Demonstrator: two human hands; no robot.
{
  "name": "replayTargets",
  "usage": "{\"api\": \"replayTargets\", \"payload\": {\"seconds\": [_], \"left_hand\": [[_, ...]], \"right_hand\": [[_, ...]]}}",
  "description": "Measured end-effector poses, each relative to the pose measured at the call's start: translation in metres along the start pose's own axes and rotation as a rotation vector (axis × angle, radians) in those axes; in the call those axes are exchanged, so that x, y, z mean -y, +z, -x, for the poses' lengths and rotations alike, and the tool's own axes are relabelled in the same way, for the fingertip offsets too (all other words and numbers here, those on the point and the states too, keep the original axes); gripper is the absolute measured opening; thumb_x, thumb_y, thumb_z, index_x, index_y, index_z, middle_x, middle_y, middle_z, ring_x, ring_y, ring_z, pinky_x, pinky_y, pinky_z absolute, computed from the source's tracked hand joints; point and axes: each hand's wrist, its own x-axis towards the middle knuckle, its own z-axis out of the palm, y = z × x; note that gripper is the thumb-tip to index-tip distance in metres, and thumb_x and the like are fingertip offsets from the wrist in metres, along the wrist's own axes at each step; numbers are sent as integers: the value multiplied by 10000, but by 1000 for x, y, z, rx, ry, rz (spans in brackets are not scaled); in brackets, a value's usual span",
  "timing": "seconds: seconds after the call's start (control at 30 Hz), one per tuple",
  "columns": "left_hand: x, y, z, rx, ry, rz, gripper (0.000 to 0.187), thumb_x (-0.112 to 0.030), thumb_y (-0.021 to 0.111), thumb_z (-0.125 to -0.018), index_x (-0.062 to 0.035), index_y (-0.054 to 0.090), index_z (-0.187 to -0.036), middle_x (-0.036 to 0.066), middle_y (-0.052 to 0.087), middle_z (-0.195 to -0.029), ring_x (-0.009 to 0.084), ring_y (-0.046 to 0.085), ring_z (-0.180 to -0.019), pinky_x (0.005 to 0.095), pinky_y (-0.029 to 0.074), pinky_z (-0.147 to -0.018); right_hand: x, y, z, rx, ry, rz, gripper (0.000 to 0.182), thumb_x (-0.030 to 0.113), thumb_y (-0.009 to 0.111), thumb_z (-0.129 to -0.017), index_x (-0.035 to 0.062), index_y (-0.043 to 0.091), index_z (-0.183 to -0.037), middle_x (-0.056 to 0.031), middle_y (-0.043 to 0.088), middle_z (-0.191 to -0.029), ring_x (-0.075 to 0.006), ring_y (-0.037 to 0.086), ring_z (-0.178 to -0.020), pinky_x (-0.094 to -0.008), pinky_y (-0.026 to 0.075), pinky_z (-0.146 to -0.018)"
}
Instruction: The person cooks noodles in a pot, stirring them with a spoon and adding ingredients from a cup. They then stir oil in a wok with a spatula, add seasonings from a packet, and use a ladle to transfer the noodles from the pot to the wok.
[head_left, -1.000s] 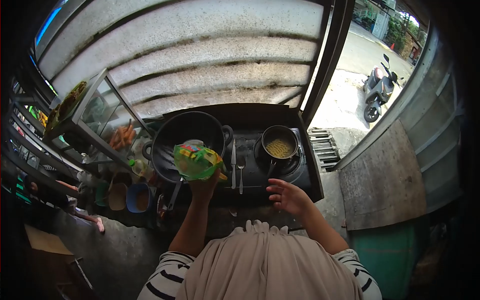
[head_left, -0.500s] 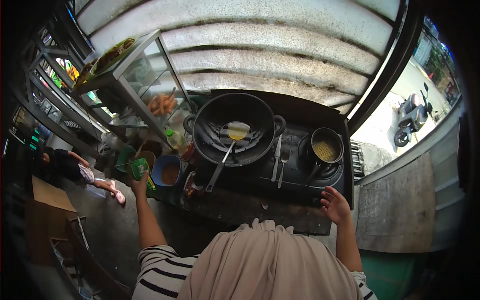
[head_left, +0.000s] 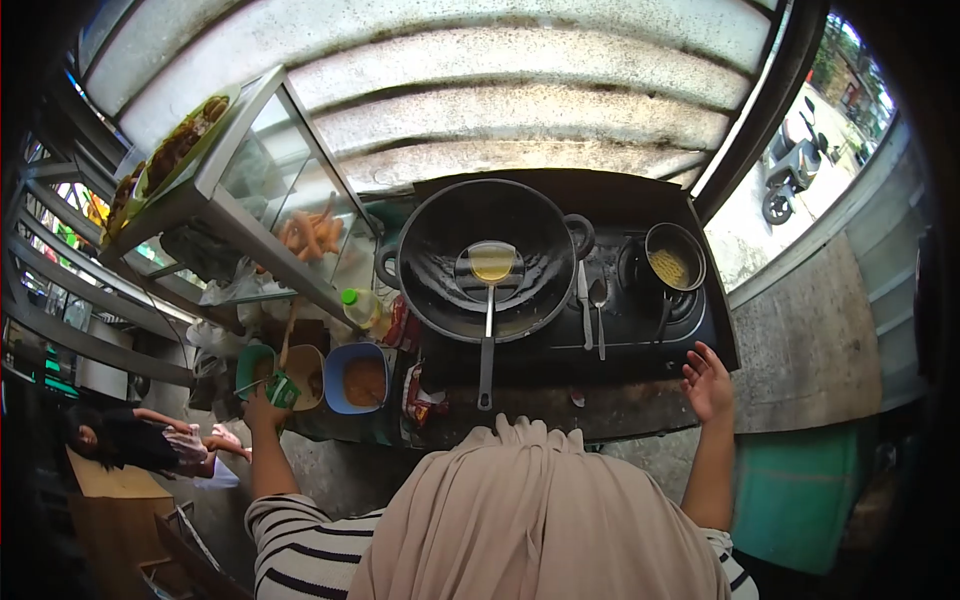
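Head view | I am gripping the green packet (head_left: 281, 389) in my left hand (head_left: 262, 409), lowering it beside the bowls (head_left: 363, 379) | right hand (head_left: 708, 382) is hanging open, empty, near the stove (head_left: 640, 320) | ladle (head_left: 491, 263) is resting in the wok (head_left: 487, 258), packet not set down yet

A black wok (head_left: 490, 215) holds a ladle (head_left: 489, 300); beside it, a noodle pot (head_left: 674, 256).

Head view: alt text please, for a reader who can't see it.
A person at a stove holds a green packet in the left hand beside tubs at the counter's left end, while the open right hand hovers at the stove's right front corner. A ladle of yellow liquid rests in a black wok; a small pot of noodles sits to its right.
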Motion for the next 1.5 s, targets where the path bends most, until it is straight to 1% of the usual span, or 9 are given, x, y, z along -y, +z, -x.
{"api": "replayTargets", "payload": {"seconds": [0.3, 0.4, 0.47, 0.67, 0.77, 0.93, 1.07, 1.27, 1.5], "left_hand": [[23, 4, -26, 52, 123, 6, 1064, -476, 826, -465, -221, 335, -1374, 155, 440, -1346, 413, 408, -1236, 502, 407, -986], [23, 0, -26, 119, 161, -46, 1044, -451, 815, -496, -237, 327, -1394, 157, 448, -1349, 408, 458, -1207, 500, 432, -961], [23, 1, -32, 209, 170, -38, 1096, -422, 839, -440, -225, 335, -1392, 170, 507, -1300, 380, 514, -1164, 477, 437, -961], [32, -11, -48, 275, 132, 11, 1085, -408, 867, -375, -204, 422, -1344, 154, 555, -1259, 355, 533, -1155, 453, 448, -953], [24, -37, -40, 256, 24, -198, 1035, -402, 873, -382, -188, 468, -1310, 139, 570, -1243, 344, 552, -1132, 442, 459, -938], [13, -70, -29, 248, 31, -228, 1036, -379, 879, -384, -182, 466, -1314, 139, 579, -1230, 341, 570, -1108, 428, 465, -935], [24, -60, -64, 416, 123, -159, 1060, -350, 885, -376, -185, 457, -1332, 143, 558, -1264, 335, 556, -1135, 430, 455, -955], [29, -62, -90, 308, 145, -176, 1065, -296, 901, -343, -162, 485, -1315, 171, 580, -1224, 312, 571, -1120, 415, 458, -939], [27, -95, -70, 361, 164, -5, 1007, -263, 909, -364, -77, 507, -1268, 173, 597, -1192, 327, 584, -1087, 414, 461, -928]], "right_hand": [[-2, -13, 15, -87, -41, -28, 295, 309, 544, -913, 155, 549, -1164, -12, 582, -1022, -159, 565, -851, -290, 454, -680], [1, -15, 17, -86, -35, -17, 282, 314, 548, -908, 165, 554, -1148, -7, 582, -1017, -155, 561, -849, -291, 448, -686], [3, -13, 16, -94, -33, -6, 280, 310, 548, -907, 161, 554, -1144, -7, 583, -1014, -151, 561, -851, -290, 448, -685], [5, -10, 17, -66, -63, 31, 272, 298, 529, -919, 152, 554, -1148, -11, 590, -999, -145, 568, -839, -287, 451, -686], [2, -11, 17, -88, -52, 36, 267, 286, 519, -924, 152, 555, -1152, -11, 594, -994, -142, 571, -831, -283, 450, -681], [-4, -13, 17, -84, -43, 54, 268, 280, 520, -922, 149, 557, -1153, -10, 596, -994, -139, 572, -826, -279, 450, -678], [-8, -10, 17, -88, -45, 76, 266, 279, 519, -921, 148, 557, -1149, -5, 596, -993, -137, 574, -822, -275, 447, -674], [-13, -5, 21, -107, -51, 123, 265, 293, 526, -919, 149, 558, -1139, 1, 600, -977, -133, 568, -828, -283, 437, -694], [-21, -5, 18, -71, -29, 162, 274, 296, 536, -913, 155, 553, -1146, 5, 601, -986, -131, 561, -830, -292, 417, -704]]}}
